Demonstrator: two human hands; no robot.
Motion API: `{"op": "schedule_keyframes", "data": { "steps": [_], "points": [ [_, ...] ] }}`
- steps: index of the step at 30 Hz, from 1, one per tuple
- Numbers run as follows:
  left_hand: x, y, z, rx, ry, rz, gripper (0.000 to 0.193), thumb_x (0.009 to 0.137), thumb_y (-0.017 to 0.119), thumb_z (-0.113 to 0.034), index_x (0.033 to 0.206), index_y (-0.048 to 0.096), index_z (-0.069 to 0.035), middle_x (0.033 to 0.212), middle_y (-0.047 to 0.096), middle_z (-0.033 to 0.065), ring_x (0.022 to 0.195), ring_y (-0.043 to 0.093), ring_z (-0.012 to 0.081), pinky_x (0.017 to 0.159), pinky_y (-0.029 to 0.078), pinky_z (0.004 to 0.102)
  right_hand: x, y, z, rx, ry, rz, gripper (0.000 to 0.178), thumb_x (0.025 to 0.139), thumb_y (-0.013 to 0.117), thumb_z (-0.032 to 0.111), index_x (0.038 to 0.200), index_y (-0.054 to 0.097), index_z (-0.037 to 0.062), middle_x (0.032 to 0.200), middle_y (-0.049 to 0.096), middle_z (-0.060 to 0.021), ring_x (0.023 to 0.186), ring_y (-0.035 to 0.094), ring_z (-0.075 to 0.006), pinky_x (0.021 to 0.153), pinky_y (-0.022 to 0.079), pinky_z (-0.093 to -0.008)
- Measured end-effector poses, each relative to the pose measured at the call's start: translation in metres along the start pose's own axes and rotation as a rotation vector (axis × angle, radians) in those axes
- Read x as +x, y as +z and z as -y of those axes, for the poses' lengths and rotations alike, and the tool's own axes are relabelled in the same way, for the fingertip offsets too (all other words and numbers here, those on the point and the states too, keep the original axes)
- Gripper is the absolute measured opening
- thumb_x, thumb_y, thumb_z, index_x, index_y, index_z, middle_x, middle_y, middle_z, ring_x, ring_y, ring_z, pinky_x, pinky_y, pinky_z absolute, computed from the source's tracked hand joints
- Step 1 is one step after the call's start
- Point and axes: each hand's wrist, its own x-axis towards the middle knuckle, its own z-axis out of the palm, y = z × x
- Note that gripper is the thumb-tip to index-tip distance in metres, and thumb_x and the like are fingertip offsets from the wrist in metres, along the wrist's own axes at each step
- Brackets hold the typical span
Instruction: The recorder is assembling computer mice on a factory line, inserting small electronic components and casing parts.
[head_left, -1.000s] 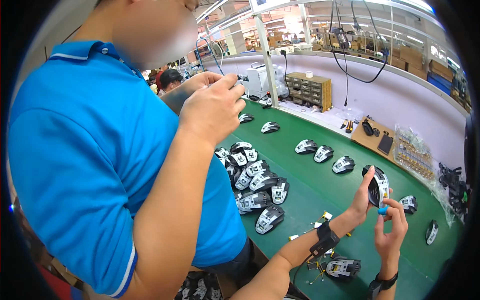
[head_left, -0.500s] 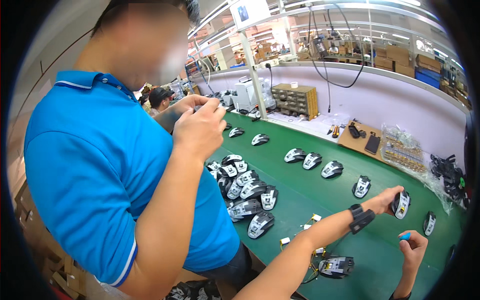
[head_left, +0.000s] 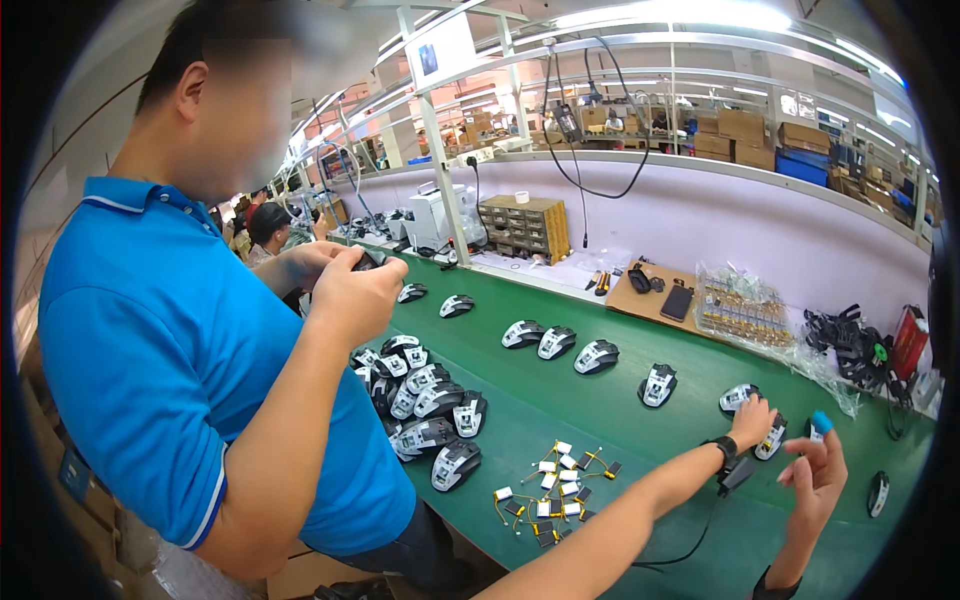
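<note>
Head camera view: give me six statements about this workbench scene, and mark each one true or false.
1. A blue finger cot covers a fingertip of the right hand. True.
2. Small wired batteries lie on the green worktop. True.
3. The left hand is on those batteries. False: it is at a computer mouse farther right.
4. The smartphone lies directly on the green worktop. False: it lies on a brown board.
5. A small-drawer cabinet stands beyond the green worktop. True.
6. The neighbouring person in the blue polo shirt holds nothing. False: that person holds a dark object.
</note>
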Motion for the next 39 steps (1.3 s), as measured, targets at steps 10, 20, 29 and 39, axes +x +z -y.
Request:
{"op": "schedule_keyframes", "data": {
  "steps": [10, 20, 29, 39],
  "points": [
    [-0.007, -0.231, -0.084, -0.824, 0.403, 0.246, 0.014, 0.090, 0.057, -0.009, 0.096, 0.060, 0.004, 0.081, 0.063, 0.0100, 0.069, 0.060, 0.0154, 0.060, 0.048, 0.0292, 0.015, -0.001, -0.024, -0.782, -0.030, 0.180, 0.074, 0.076, 0.055, -0.003, 0.146, 0.031, -0.0020, 0.152, 0.031, -0.0201, 0.142, 0.028, -0.0349, 0.113, 0.024, -0.0427],
    [-0.018, -0.244, -0.075, -0.519, 0.475, 0.042, 0.010, 0.086, 0.059, -0.009, 0.090, 0.059, 0.001, 0.085, 0.058, 0.0130, 0.077, 0.058, 0.0330, 0.067, 0.048, 0.0413, -0.007, 0.032, -0.042, -0.632, -0.001, 0.219, 0.079, 0.078, 0.059, -0.004, 0.149, 0.024, -0.0025, 0.152, 0.031, -0.0205, 0.137, 0.037, -0.0309, 0.102, 0.039, -0.0384],
    [-0.004, -0.266, -0.088, -0.391, 0.566, -0.073, 0.009, 0.082, 0.059, -0.008, 0.082, 0.053, -0.001, 0.081, 0.051, 0.0122, 0.075, 0.055, 0.0311, 0.064, 0.047, 0.0416, 0.000, 0.052, -0.049, -0.341, 0.036, 0.118, 0.082, 0.082, 0.059, -0.001, 0.152, 0.016, 0.0012, 0.151, 0.031, -0.0140, 0.133, 0.040, -0.0231, 0.104, 0.039, -0.0360],
    [0.002, -0.262, -0.084, -0.382, 0.663, 0.011, 0.009, 0.085, 0.058, -0.011, 0.087, 0.055, -0.003, 0.086, 0.055, 0.0105, 0.071, 0.057, 0.0261, 0.062, 0.047, 0.0355, 0.018, 0.030, -0.048, -0.265, -0.058, 0.251, 0.082, 0.081, 0.059, 0.001, 0.153, 0.019, 0.0060, 0.157, 0.023, -0.0129, 0.141, 0.030, -0.0274, 0.108, 0.035, -0.0391]
  ]
}}
